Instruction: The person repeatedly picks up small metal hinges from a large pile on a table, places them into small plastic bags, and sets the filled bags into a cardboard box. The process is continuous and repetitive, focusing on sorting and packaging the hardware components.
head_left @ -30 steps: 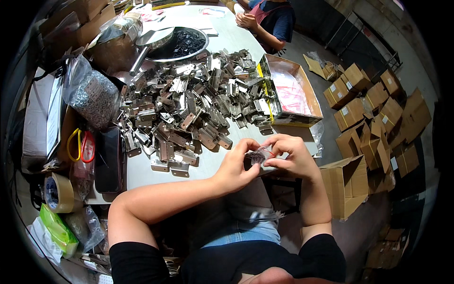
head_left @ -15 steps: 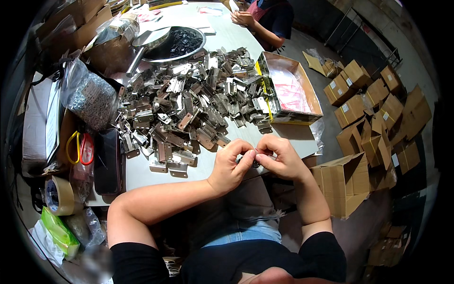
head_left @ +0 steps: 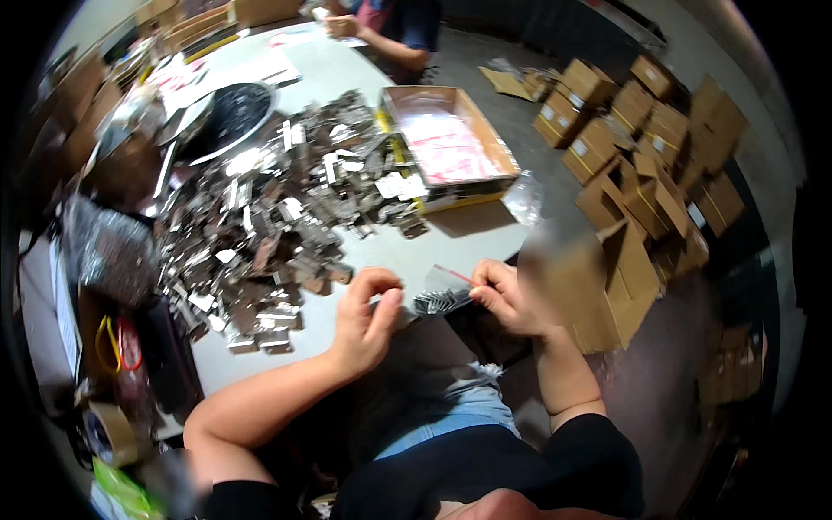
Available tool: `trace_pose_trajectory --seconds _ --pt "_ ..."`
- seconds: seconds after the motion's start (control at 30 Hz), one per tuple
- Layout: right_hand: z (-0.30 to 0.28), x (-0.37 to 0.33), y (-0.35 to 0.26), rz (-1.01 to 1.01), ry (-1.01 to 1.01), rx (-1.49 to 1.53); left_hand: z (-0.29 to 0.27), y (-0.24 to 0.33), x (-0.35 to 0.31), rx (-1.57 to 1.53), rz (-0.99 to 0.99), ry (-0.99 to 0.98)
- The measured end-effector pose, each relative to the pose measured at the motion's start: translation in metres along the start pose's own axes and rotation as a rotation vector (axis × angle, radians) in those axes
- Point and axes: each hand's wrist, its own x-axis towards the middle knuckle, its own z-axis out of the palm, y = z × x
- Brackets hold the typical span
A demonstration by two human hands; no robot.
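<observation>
My right hand (head_left: 503, 295) pinches the red-edged end of a small clear zip bag (head_left: 449, 279), just above the table's front edge. Several silver screws (head_left: 436, 302) lie bunched in the bag's lower left part. To the left of the bag is my left hand (head_left: 366, 325), its fingers curled and its thumb apart from them. Nothing can be made out between them. A broad heap of shiny metal brackets (head_left: 269, 234) covers the table beyond my left hand.
An open carton (head_left: 511, 178) with pink-printed bags stands right of the heap. Behind lies a metal bowl (head_left: 273, 108) of black parts. Scissors (head_left: 128, 347), packing tape (head_left: 121, 433) and a bag of small hardware (head_left: 108, 251) sit left. Cardboard boxes (head_left: 594, 152) fill the right floor; another person's hand (head_left: 342, 26) shows far off.
My hands have moved apart. The zip bag, mostly hidden between them before, now shows in my right hand. The view has turned, so the table appears shifted left.
</observation>
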Motion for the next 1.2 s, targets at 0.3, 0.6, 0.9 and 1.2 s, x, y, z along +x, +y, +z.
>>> trace_pose_trajectory --seconds 0.3,0.6,0.9,1.2 --pt "-0.107 -0.098 0.099 0.311 0.961 -0.046 0.000 -0.001 -0.003 -0.087 -0.141 -0.053" --pt "-0.082 -0.008 0.097 0.250 0.792 -0.371 0.001 -0.001 -0.005 -0.068 -0.138 -0.069" --pt "-0.077 0.174 0.101 -0.207 0.152 -0.463 0.003 -0.001 -0.002 -0.066 -0.147 -0.102" --pt "-0.068 0.169 0.096 -0.018 0.162 -0.204 0.000 0.005 -0.002 -0.065 -0.201 -0.142"
